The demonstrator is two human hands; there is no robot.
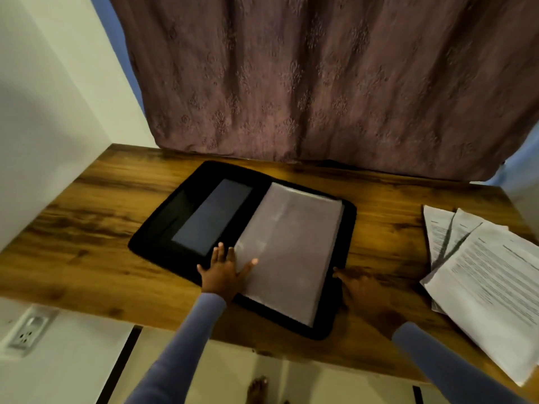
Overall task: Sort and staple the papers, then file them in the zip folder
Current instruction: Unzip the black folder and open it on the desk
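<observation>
A black zip folder (163, 228) lies wide open in the middle of the wooden table (87, 205). Its left half shows dark pockets; its right half carries a stack of clear plastic sleeves (291, 246). My left hand (223, 272) lies flat with spread fingers on the folder's near middle, thumb on the sleeves' left edge. My right hand (364, 293) rests on the table at the folder's near right edge, a finger touching the rim; it is blurred. A loose pile of printed papers (484, 275) sits at the table's right end. No stapler is in view.
A mauve patterned curtain (320, 83) hangs behind the table's far edge. A white wall stands on the left, with a wall socket (27, 330) low down. The table's near edge runs across the lower frame, and a bare foot (258, 389) shows on the floor below.
</observation>
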